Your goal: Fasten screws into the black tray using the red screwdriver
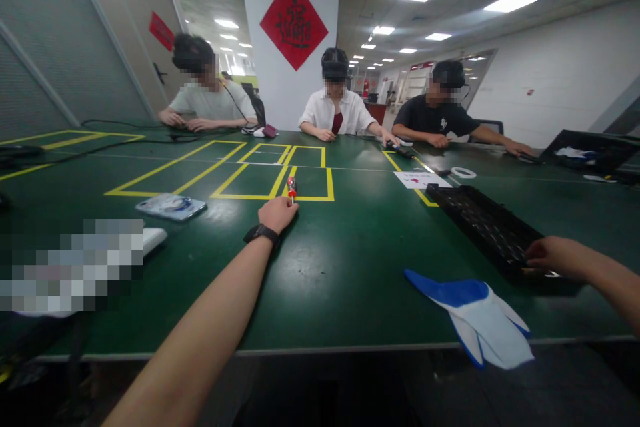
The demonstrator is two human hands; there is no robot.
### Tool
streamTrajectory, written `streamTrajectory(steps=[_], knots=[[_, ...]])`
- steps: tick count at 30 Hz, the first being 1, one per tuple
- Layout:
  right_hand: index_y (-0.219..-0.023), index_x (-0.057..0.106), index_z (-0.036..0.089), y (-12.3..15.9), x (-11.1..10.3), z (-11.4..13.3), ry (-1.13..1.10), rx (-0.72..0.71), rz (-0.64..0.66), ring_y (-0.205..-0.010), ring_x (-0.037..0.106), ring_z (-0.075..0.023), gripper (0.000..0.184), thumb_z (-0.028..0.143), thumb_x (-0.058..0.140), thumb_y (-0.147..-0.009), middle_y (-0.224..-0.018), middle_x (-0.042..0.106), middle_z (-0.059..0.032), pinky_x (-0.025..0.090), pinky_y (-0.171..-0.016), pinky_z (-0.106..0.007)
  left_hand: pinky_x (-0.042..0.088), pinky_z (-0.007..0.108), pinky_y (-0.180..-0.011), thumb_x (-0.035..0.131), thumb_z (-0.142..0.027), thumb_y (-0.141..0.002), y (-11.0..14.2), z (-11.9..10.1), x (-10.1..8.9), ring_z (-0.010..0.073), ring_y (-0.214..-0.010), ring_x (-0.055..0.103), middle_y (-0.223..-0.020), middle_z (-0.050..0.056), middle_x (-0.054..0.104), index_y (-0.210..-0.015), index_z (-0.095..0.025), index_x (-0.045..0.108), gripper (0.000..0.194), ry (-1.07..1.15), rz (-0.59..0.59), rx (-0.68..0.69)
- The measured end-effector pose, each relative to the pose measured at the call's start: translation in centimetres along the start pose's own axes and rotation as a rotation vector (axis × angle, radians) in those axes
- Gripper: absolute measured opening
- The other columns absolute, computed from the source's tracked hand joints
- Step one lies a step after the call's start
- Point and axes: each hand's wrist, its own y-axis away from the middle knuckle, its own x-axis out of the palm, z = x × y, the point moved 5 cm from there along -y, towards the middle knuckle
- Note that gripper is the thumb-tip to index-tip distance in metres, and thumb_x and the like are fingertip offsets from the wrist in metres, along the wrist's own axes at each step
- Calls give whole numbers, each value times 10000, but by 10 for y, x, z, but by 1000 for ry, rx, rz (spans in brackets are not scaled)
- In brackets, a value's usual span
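Observation:
My left hand point(277, 213), with a black watch on its wrist, reaches out over the green table point(345, 267) and is closed around the lower end of a small red-handled screwdriver point(291, 187), which stands upright by the yellow tape squares point(273, 180). My right hand point(553, 255) rests at the right on the near end of a black keyboard point(480, 223), fingers curled over its edge. A blue and white work glove point(477, 317) lies flat near the table's front edge between my arms.
Three other people sit along the far side with small items under their hands. A plastic-wrapped packet point(171, 206) and a white object point(153, 238) lie at left, a paper sheet point(421, 179) and tape ring point(463, 173) at right, an open laptop point(590, 150) far right.

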Motion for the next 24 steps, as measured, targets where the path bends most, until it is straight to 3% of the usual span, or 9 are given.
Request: streamTrajectory(steps=[7, 14, 17, 20, 22, 24], knots=[[-808, 695, 189, 9, 3, -1, -5, -56, -115, -824, 630, -250, 190, 223, 562, -677, -864, 688, -81, 467, -710, -343, 445, 295, -672, 404, -490, -747, 2, 0, -3, 230, -833, 602, -883, 68, 671, -776, -233, 665, 367, 12, -2, -2], [-767, 700, 202, 17, -11, 7, -14, -50, -152, -769, 632, -238, 152, 244, 590, -672, -803, 688, -65, 464, -665, -328, 447, 292, -685, 415, -490, -748, 2, 1, -2, 225, -835, 601, -876, 69, 672, -779, -230, 667, 364, 23, 3, -15], [-867, 680, 180, 22, -23, 28, -38, -90, -310, -793, 622, -230, 243, 327, 552, -721, -870, 672, -77, 463, -705, -321, 447, 296, -680, 413, -489, -745, 1, 1, -2, 228, -833, 601, -876, 68, 671, -776, -234, 666, 360, 22, -3, -8], [-1018, 626, 148, 21, -27, 45, -36, -207, -446, -899, 596, -233, 393, 410, 528, -742, -1060, 607, -119, 455, -785, -317, 446, 299, -667, 412, -495, -740, 1, 1, -1, 231, -822, 602, -868, 63, 671, -775, -242, 663, 358, 22, -7, -2], [-1031, 620, 163, 13, -22, 38, -10, -188, -430, -927, 590, -251, 403, 424, 521, -741, -1092, 592, -129, 455, -788, -344, 446, 300, -664, 409, -500, -740, 0, 2, 0, 232, -820, 603, -866, 66, 670, -780, -240, 661, 364, 18, -10, -3], [-930, 657, 190, 0, -11, 14, -9, -49, -321, -823, 620, -260, 313, 390, 541, -719, -950, 647, -116, 468, -703, -363, 445, 300, -661, 398, -504, -744, 0, 2, 1, 235, -825, 603, -870, 71, 669, -781, -235, 660, 377, 10, -20, 1]])
